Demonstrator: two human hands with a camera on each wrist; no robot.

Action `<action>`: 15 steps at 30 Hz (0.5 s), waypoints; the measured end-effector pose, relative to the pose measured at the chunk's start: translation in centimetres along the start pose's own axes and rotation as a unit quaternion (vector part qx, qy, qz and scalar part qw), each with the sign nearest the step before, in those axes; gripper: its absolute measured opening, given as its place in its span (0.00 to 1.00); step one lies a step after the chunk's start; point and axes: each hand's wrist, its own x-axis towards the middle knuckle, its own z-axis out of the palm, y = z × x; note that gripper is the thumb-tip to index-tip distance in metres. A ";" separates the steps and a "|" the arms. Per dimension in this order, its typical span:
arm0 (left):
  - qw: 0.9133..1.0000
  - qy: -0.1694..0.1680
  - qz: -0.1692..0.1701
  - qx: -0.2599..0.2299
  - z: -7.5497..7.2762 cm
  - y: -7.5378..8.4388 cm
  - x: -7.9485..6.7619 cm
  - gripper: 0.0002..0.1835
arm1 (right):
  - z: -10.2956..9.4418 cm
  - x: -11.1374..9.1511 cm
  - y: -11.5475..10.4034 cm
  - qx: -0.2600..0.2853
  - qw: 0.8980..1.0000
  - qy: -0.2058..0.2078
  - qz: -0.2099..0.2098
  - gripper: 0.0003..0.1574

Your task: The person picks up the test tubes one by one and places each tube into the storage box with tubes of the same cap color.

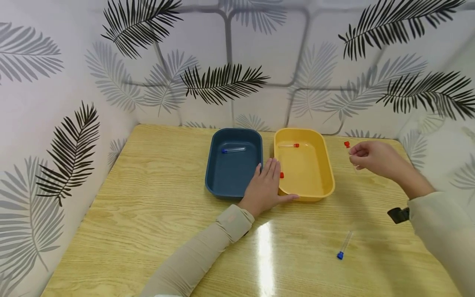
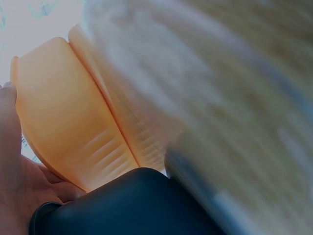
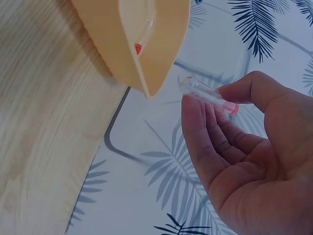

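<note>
My right hand (image 1: 378, 159) is raised just right of the yellow tray (image 1: 328, 173). Between thumb and fingertips it pinches a clear test tube with a red cap (image 3: 208, 95), held apart from the tray. My left hand (image 1: 264, 187) lies with straight fingers over the yellow tray's near left rim, beside the dark blue tray (image 1: 211, 165). A red-capped tube (image 1: 296, 145) lies at the back of the yellow tray. Another red cap (image 1: 282, 175) shows beside my left fingers, the rest of it hidden. In the blue tray rests a blue-capped tube (image 1: 233, 150).
A blue-capped tube (image 1: 345, 245) lies on the wooden table (image 1: 148, 198) at the near right, in front of the yellow tray. Behind the table's far edge rises a white leaf-patterned backdrop (image 1: 208, 49), which continues along the left and right sides.
</note>
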 end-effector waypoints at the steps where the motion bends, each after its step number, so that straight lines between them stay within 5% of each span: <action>1: 1.000 -0.001 0.000 0.001 0.0 0.0 0.0 0.60 | 0.0 0.3 -0.2 0.002 1.000 -0.001 0.001 0.19; 15: 1.000 0.005 -0.003 0.005 -0.1 0.0 0.0 0.60 | 0.6 4.5 -1.6 0.031 0.999 -0.021 -0.011 0.17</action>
